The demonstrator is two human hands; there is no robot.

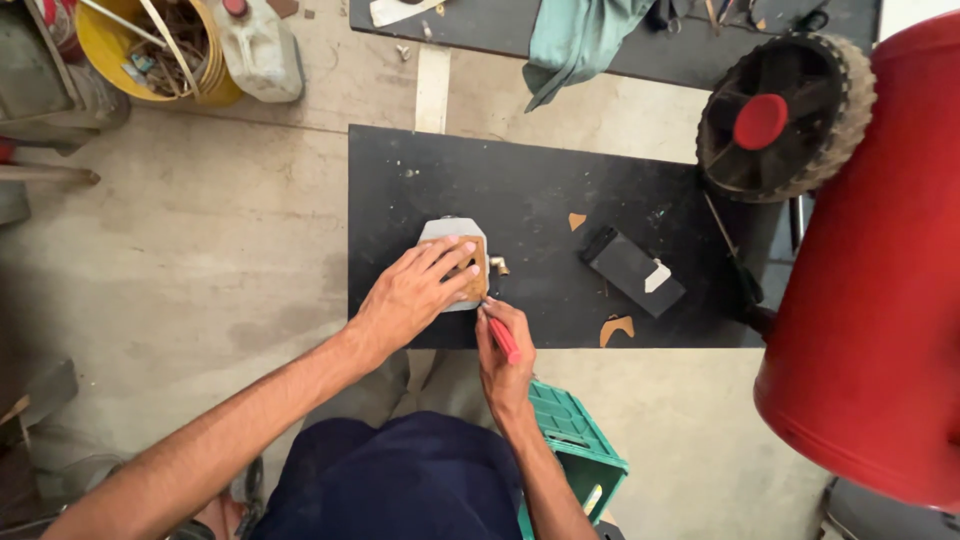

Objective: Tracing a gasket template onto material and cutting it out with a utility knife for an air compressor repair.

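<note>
- Head view is looking straight down at a black mat point(540, 190) lying on a concrete floor, with the person's dark blue lap at the bottom edge.
- Left hand point(415, 292) is pressing flat, fingers spread, on a tan cork-like sheet point(472, 262) that is lying over a grey metal part point(448, 232) near the mat's front edge.
- Right hand point(505, 352) is gripping a red-handled tool point(502, 338), its fingers closed around it and its tip meeting the tan sheet's lower right corner; the two hands are sitting close together but holding different things.
- A small brass fitting point(499, 266) is sticking out just beside the sheet.
- Tan offcuts point(616, 328) are lying on the mat to the right, near a black rectangular block point(632, 270).
- A red tank point(880, 270) with a black wheel point(780, 115) is crowding the mat's right side.
- A green crate point(575, 440) is sitting by the right forearm.
- A yellow bucket point(150, 50) and a white jug point(262, 45) are standing well apart at the upper left.
</note>
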